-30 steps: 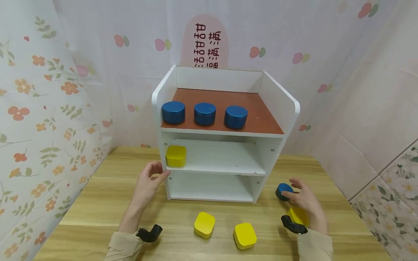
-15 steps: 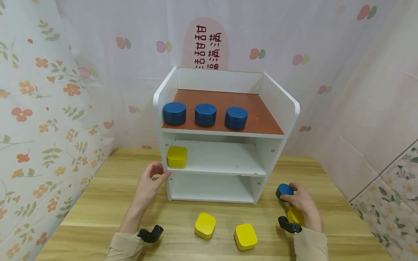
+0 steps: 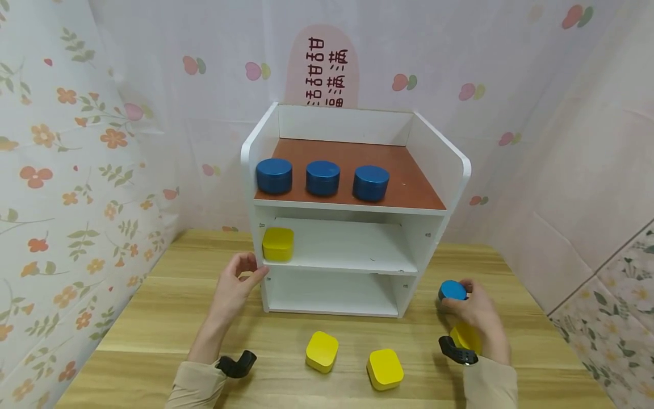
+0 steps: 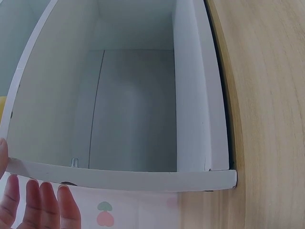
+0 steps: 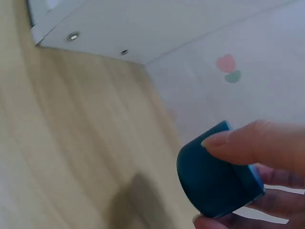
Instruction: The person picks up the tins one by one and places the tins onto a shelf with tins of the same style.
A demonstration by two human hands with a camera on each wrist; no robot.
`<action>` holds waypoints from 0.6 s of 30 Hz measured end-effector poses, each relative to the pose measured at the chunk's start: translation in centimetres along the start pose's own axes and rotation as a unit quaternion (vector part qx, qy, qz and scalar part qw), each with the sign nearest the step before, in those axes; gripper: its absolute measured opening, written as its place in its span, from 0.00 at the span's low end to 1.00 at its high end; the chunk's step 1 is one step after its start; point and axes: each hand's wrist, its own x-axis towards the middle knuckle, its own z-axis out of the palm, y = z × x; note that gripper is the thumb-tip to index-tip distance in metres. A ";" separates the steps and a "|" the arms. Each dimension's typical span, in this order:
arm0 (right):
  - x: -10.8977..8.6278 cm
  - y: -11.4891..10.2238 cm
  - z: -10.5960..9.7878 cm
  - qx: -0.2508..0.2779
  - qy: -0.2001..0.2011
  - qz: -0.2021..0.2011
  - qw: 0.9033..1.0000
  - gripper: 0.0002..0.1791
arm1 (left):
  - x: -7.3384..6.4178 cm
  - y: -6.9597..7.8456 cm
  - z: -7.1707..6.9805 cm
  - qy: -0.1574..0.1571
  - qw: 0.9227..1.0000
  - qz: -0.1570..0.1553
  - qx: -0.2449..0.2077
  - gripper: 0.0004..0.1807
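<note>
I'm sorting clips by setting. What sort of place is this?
Probably a small staged tabletop corner indoors: a white shelf unit stands on a wood-grain table, and creased, printed drapes hang behind and beside it.

A: Head cam?
B: Bright, even light, soft shadows.
A: 2 wrist cams?
B: Both dimmer. L: shelf (image 4: 124, 180) edges bow, distorted. R: slightly blurry, dark shadow (image 5: 143, 202) on surface (image 5: 90, 129).
</note>
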 end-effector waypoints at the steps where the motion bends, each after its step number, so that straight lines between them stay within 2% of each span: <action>1: -0.2 -0.2 -0.2 0.010 0.004 -0.003 1.000 0.42 | 0.0 0.0 0.0 0.000 1.000 0.000 0.001 0.23; 5: -0.8 -0.9 -0.9 0.039 0.025 -0.017 0.999 0.43 | 0.1 -0.1 0.0 0.002 1.000 0.002 0.000 0.22; 12: -1.6 -2.1 -2.0 0.028 0.059 -0.039 0.997 0.44 | 0.0 -0.2 0.0 0.004 1.000 0.003 0.000 0.22; 18: -2.5 -3.2 -2.8 0.042 0.090 -0.057 0.993 0.42 | 0.1 -0.3 0.0 0.003 1.000 0.005 0.001 0.22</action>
